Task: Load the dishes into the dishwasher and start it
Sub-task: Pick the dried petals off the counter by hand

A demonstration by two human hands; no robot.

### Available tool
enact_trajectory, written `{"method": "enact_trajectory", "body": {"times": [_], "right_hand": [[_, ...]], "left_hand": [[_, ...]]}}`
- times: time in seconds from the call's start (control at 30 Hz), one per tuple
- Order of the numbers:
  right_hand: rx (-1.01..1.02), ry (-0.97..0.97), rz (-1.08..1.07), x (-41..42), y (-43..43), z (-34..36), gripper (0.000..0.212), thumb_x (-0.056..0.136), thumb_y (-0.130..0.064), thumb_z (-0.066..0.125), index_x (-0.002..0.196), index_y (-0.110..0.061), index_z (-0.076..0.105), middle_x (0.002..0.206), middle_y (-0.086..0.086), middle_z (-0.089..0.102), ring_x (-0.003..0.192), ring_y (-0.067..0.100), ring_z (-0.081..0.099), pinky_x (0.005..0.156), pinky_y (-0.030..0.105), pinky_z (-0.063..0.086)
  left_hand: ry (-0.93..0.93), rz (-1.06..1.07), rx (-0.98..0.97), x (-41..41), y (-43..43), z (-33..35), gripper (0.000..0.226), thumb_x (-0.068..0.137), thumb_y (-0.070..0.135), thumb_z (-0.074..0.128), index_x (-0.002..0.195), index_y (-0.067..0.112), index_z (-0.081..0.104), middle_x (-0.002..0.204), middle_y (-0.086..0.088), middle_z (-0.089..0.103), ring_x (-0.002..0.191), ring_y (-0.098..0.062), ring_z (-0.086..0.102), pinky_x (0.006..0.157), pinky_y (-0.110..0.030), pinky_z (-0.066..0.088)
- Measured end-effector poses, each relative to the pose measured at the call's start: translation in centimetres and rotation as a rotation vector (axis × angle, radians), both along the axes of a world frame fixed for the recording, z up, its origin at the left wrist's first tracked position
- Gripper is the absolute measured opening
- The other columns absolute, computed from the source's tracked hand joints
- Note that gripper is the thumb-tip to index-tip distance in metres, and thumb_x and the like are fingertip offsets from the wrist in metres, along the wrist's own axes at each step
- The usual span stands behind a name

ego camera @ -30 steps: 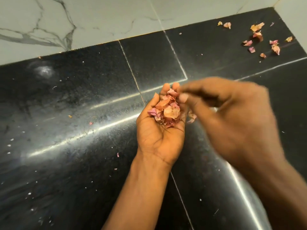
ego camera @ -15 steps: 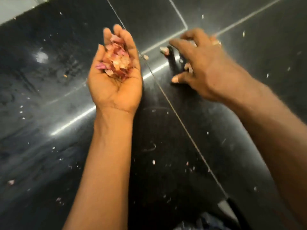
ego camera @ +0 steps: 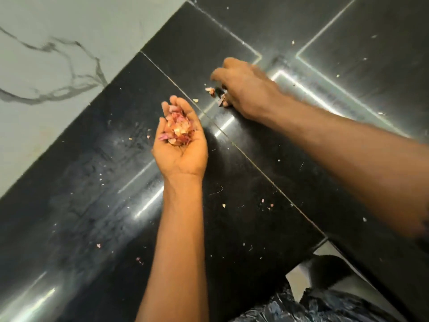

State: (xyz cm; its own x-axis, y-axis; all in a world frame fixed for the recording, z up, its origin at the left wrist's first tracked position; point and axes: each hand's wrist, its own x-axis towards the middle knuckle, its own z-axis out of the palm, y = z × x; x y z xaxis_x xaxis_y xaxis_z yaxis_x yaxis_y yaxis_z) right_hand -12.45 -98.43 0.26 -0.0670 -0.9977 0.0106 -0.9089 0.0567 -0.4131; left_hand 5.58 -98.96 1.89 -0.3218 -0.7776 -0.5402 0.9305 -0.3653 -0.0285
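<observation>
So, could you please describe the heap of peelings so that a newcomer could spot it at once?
Find the glossy black tiled surface beside the white marbled one. Near its middle a left hand is turned palm up, with pink and tan papery peelings cupped in it. Unlike the few loose scraps by the right hand, it is one thick heap.

- Peel scraps (ego camera: 177, 127): thin, papery, pink and tan; heaped in a loose pile in the cupped, palm-up left hand (ego camera: 180, 147).
- Loose scraps (ego camera: 210, 89): a few pale pieces lying on the black counter (ego camera: 232, 231), just beside the right hand (ego camera: 246, 89); blurred.
</observation>
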Motion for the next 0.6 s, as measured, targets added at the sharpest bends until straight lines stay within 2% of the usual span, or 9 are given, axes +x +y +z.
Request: {"method": "enact_trajectory", "body": {"times": [0.1, 0.17, 0.23, 0.3, 0.33, 0.4, 0.47, 0.53, 0.6], "right_hand": [[0.055, 0.071, 0.093, 2.0, -1.9, 0.8, 0.034, 0.088, -0.005, 0.059, 0.120, -0.014, 0.062, 0.116, 0.012, 0.053, 0.107, 0.039, 0.057, 0.082, 0.043, 0.051], [0.032, 0.162, 0.143, 3.4, -1.5, 1.5, 0.025, 0.090, 0.001, 0.055, 0.112, -0.004, 0.065, 0.113, 0.016, 0.058, 0.108, 0.042, 0.059, 0.082, 0.042, 0.048], [0.034, 0.175, 0.085, 4.4, -0.3, 1.9, 0.020, 0.091, 0.000, 0.051, 0.105, 0.000, 0.065, 0.109, 0.020, 0.064, 0.106, 0.041, 0.061, 0.079, 0.040, 0.045], [0.081, 0.115, 0.037, 4.8, 1.4, 1.9, 0.019, 0.089, -0.004, 0.053, 0.103, -0.001, 0.066, 0.105, 0.022, 0.066, 0.102, 0.041, 0.063, 0.072, 0.037, 0.042], [0.099, 0.074, 0.020, 4.6, 2.1, 2.1, 0.019, 0.086, -0.005, 0.056, 0.100, -0.003, 0.069, 0.101, 0.022, 0.067, 0.098, 0.041, 0.064, 0.070, 0.035, 0.045], [0.099, -0.066, -0.073, 3.2, 3.3, 2.3, 0.021, 0.079, -0.005, 0.062, 0.093, -0.012, 0.076, 0.091, 0.017, 0.072, 0.089, 0.037, 0.070, 0.073, 0.036, 0.056], [-0.003, -0.237, -0.186, 2.1, 4.7, 3.2, 0.020, 0.079, -0.005, 0.066, 0.089, -0.016, 0.080, 0.085, 0.011, 0.076, 0.085, 0.028, 0.072, 0.075, 0.035, 0.058], [-0.119, -0.294, -0.169, 2.0, 6.8, 4.8, 0.020, 0.081, -0.006, 0.065, 0.089, -0.015, 0.081, 0.085, 0.009, 0.076, 0.083, 0.025, 0.071, 0.074, 0.033, 0.056], [-0.133, -0.279, -0.076, 2.8, 8.7, 6.4, 0.029, 0.080, -0.016, 0.052, 0.091, -0.016, 0.079, 0.086, 0.008, 0.070, 0.084, 0.027, 0.066, 0.072, 0.037, 0.053]], "left_hand": [[-0.037, 0.019, -0.007, 0.1, 0.9, 0.5, 0.037, 0.105, 0.012, 0.037, 0.097, -0.010, 0.066, 0.091, -0.027, 0.067, 0.092, -0.036, 0.063, 0.087, -0.043, 0.051], [-0.055, 0.029, -0.012, 0.4, 1.5, 0.7, 0.038, 0.105, 0.013, 0.036, 0.097, -0.009, 0.066, 0.091, -0.026, 0.067, 0.092, -0.035, 0.064, 0.091, -0.041, 0.050], [-0.084, 0.032, -0.025, 0.8, 2.0, 0.9, 0.037, 0.105, 0.013, 0.036, 0.097, -0.008, 0.066, 0.090, -0.026, 0.068, 0.092, -0.034, 0.064, 0.093, -0.041, 0.049], [-0.116, 0.031, -0.024, 0.9, 2.3, 0.6, 0.035, 0.105, 0.012, 0.037, 0.098, -0.007, 0.065, 0.088, -0.025, 0.068, 0.094, -0.033, 0.063, 0.092, -0.042, 0.051], [-0.131, 0.028, -0.019, 0.9, 2.5, 0.5, 0.034, 0.104, 0.012, 0.037, 0.097, -0.007, 0.064, 0.087, -0.025, 0.069, 0.095, -0.033, 0.063, 0.090, -0.042, 0.054], [-0.182, -0.010, -0.011, 0.5, 3.2, 0.0, 0.033, 0.103, 0.012, 0.038, 0.096, -0.006, 0.064, 0.090, -0.023, 0.068, 0.094, -0.032, 0.063, 0.084, -0.043, 0.059], [-0.235, -0.054, 0.019, -0.5, 3.8, -0.9, 0.032, 0.103, 0.013, 0.039, 0.094, -0.004, 0.065, 0.093, -0.022, 0.067, 0.092, -0.030, 0.064, 0.080, -0.043, 0.058], [-0.251, -0.120, 0.034, -2.3, 4.3, -1.9, 0.034, 0.103, 0.014, 0.038, 0.094, -0.003, 0.067, 0.094, -0.021, 0.068, 0.093, -0.030, 0.064, 0.089, -0.043, 0.055], [-0.241, -0.214, 0.031, -4.6, 4.9, -2.4, 0.034, 0.104, 0.016, 0.036, 0.099, 0.001, 0.066, 0.099, -0.018, 0.068, 0.099, -0.028, 0.063, 0.108, -0.041, 0.046]]}}
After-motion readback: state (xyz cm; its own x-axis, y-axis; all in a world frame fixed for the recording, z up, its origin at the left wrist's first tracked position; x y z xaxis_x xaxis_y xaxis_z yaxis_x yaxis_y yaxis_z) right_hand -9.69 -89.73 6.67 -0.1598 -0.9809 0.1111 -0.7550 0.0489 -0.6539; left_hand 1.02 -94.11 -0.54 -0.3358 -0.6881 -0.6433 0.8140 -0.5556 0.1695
